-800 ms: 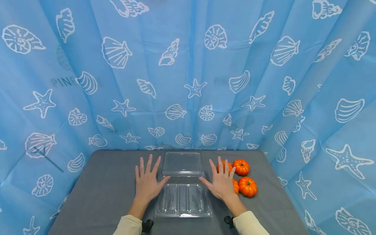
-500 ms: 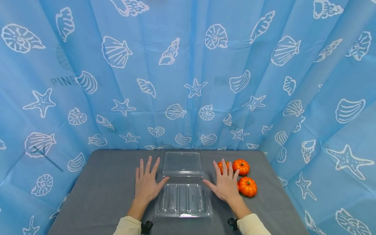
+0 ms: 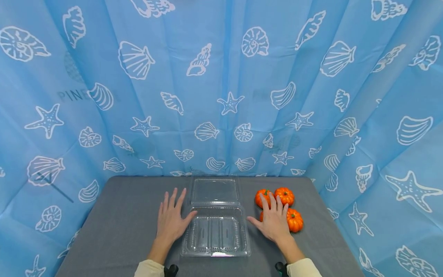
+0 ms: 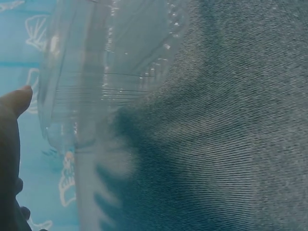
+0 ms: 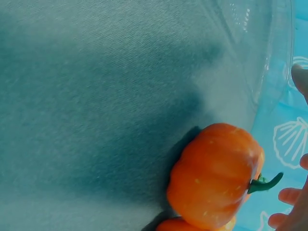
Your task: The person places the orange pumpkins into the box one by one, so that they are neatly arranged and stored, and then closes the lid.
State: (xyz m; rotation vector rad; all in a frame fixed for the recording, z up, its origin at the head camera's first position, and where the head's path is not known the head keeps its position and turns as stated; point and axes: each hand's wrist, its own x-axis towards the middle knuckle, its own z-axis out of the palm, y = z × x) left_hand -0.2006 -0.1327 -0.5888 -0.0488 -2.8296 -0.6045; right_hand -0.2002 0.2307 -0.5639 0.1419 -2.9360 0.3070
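A clear plastic clamshell container (image 3: 216, 234) lies on the table with its lid (image 3: 215, 191) folded back toward the curtain. My left hand (image 3: 170, 221) hovers by the container's left side, fingers spread and holding nothing. Over on the right, my right hand (image 3: 274, 222) is above several small orange pumpkins, its fingers spread and only slightly bent. One pumpkin (image 3: 263, 199) shows just beyond its fingertips, another (image 3: 294, 220) beside the hand, and a further one is mostly hidden beneath it. In the right wrist view, a pumpkin (image 5: 214, 175) with a green stem sits below the fingers.
A grey cloth covers the table (image 3: 131, 215). Blue curtain (image 3: 228, 84) with white shell prints hangs behind it and along both sides. The back-right pumpkin (image 3: 284, 196) stands near the table's far edge.
My right hand has moved right and slightly toward me, from the container's edge to over the pumpkins. The left hand has shifted a little left and down. The container and pumpkins stay put.
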